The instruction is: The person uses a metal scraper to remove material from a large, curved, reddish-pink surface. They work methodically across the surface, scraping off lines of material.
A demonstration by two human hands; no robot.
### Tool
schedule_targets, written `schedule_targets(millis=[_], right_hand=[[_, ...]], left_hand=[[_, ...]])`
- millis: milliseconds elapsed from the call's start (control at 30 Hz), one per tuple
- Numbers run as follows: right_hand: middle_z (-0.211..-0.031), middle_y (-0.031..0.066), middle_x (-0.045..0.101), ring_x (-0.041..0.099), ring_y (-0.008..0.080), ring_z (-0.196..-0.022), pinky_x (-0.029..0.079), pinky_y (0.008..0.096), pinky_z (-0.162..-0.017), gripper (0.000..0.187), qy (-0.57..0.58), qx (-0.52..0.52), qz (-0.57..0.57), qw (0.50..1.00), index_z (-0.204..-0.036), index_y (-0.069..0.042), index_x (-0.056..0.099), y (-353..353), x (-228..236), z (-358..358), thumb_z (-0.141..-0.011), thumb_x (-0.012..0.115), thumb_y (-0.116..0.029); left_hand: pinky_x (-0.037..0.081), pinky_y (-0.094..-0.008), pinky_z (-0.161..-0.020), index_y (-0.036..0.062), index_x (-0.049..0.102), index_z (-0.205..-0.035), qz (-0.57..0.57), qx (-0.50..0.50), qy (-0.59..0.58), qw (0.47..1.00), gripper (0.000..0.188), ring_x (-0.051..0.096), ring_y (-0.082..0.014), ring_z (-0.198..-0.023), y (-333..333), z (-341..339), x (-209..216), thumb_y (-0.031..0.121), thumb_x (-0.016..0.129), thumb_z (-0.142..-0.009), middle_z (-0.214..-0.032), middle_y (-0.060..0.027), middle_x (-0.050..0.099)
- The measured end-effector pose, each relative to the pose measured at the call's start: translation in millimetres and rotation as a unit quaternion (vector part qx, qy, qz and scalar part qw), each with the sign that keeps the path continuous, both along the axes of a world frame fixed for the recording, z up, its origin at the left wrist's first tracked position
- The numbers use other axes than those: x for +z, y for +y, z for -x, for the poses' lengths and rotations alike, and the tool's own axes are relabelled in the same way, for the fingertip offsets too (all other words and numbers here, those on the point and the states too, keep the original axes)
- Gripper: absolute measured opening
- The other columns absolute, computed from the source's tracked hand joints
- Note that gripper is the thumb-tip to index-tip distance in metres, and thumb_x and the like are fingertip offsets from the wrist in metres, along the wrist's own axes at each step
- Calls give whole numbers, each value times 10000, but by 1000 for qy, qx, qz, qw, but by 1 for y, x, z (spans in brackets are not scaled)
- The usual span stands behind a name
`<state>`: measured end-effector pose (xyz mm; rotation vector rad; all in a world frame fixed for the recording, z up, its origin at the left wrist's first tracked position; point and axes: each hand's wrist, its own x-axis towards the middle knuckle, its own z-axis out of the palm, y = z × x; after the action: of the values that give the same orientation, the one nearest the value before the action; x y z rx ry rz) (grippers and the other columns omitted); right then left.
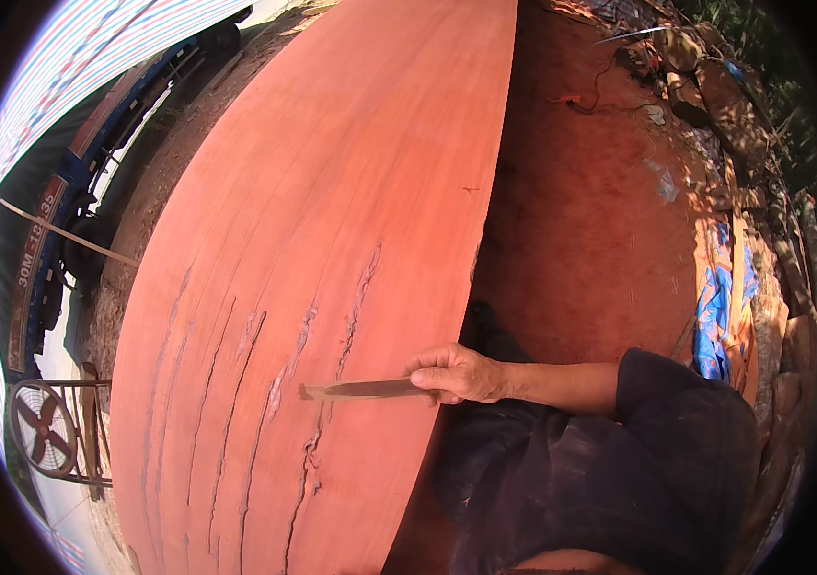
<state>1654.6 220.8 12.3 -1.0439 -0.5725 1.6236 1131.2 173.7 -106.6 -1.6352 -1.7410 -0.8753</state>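
A large reddish wooden slab (332, 192) fills the middle of the view. Long dark cracks run along its near part, and a pinkish-grey, filler-like material (358, 299) shows in several of them. My right hand (458, 373) reaches over the slab's right edge, its fingers closed around one end of a narrow, flat, scraper-like blade (365, 389). The blade points left, its lighter, slightly wider tip above or on the wood near a crack; whether it touches cannot be told. Of my left arm, only a strip of skin (571, 559) shows at the bottom edge; the hand is out of view.
A round metal fan (44, 428) stands beyond the slab's left side, with a blue truck (54, 201) farther back under a striped tarp (73, 43). To the right lie reddish dusty ground (590, 211), a cable, blue plastic sheeting (712, 311) and stacked logs (734, 105).
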Motion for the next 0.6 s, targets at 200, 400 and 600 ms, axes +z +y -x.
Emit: schedule_targets(millis=[200,400,600], right_hand=[[-873,70,667,480,69,-520,360,229,-456,304,116,-12,-14,993,-1296,-33,596,-7,7,-37,-1065,554,-225],[-865,129,691,585,150,-523,446,270,-454,237,118,1,-13,993,-1211,-23,553,2,17,-101,-1015,516,-152],[-795,171,704,598,143,-477,478,248,-423,197,134,-5,5,991,-1171,-27,555,0,8,-196,-993,487,-76]], left_hand=[[585,-430,-615,-10,770,-857,20,-43,-28,998,390,689,-320,-666,-3,-35,29,359,727,-975,-776,-181,715],[583,-402,-690,-57,732,-1008,120,-170,-232,950,436,705,-311,-786,6,-218,83,371,650,-1025,-924,-208,716],[470,-313,-554,3,741,-1026,167,-192,-275,927,474,637,-213,-631,30,-393,84,468,656,-1017,-809,-102,721]])
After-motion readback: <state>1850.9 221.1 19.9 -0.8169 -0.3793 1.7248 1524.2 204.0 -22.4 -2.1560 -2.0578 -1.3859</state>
